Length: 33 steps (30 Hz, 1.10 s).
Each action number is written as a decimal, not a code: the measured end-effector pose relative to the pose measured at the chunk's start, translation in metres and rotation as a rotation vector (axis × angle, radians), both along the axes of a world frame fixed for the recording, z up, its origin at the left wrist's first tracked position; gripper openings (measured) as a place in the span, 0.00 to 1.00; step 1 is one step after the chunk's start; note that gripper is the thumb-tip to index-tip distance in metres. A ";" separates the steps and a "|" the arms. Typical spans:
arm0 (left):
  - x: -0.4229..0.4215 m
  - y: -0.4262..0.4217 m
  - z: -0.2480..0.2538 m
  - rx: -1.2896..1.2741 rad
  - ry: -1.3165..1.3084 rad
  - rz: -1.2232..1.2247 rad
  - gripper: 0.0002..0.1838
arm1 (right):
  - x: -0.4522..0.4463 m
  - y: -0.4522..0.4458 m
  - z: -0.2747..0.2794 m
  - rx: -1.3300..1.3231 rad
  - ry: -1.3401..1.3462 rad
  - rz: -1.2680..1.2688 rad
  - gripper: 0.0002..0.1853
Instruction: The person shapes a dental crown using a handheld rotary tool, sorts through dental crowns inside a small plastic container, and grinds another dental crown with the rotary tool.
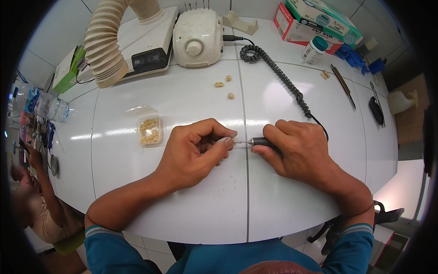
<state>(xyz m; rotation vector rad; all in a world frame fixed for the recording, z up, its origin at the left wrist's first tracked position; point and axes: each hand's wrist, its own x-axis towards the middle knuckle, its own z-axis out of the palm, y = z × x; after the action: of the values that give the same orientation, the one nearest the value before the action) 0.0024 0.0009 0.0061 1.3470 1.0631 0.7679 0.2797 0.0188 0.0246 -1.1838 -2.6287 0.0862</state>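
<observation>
My left hand (196, 150) pinches a small pale piece, mostly hidden between thumb and fingers, over the middle of the white table (200, 214). Facing it, my right hand (296, 148) grips a black rotary handpiece (261, 142), whose thin metal bit points left and reaches the left fingertips. A black coiled cord (283, 75) runs from the cream control unit (197, 39) toward the right hand. To the left of my left hand sits an open clear box (150, 130) with several yellowish tooth-like pieces. A few similar pieces (230, 96) lie beyond my hands.
Behind stand a ribbed hose (106, 45), mask boxes (301, 29) and a white bottle with a green cap (315, 50). A brown pointed tool (343, 86) lies at right. Plastic bottles (45, 105) and another person (43, 201) are at left.
</observation>
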 end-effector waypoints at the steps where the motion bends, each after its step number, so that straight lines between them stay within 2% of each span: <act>1: 0.000 0.000 0.000 0.002 0.005 -0.003 0.10 | 0.001 0.000 0.001 -0.007 -0.005 0.005 0.23; 16: -0.001 0.003 0.007 0.200 0.195 -0.122 0.10 | 0.006 0.005 0.008 -0.058 -0.087 0.098 0.22; 25: -0.003 0.009 0.002 0.359 0.195 -0.220 0.10 | 0.009 0.010 0.008 -0.078 -0.091 0.170 0.21; 33: -0.003 0.009 0.002 0.347 0.197 -0.215 0.10 | 0.009 0.010 0.008 -0.071 -0.100 0.167 0.21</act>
<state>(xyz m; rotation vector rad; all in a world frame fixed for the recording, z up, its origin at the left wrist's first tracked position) -0.0003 0.0094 0.0076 1.8321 0.9436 0.6890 0.2887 0.0287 0.0324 -1.0116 -2.8308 0.1571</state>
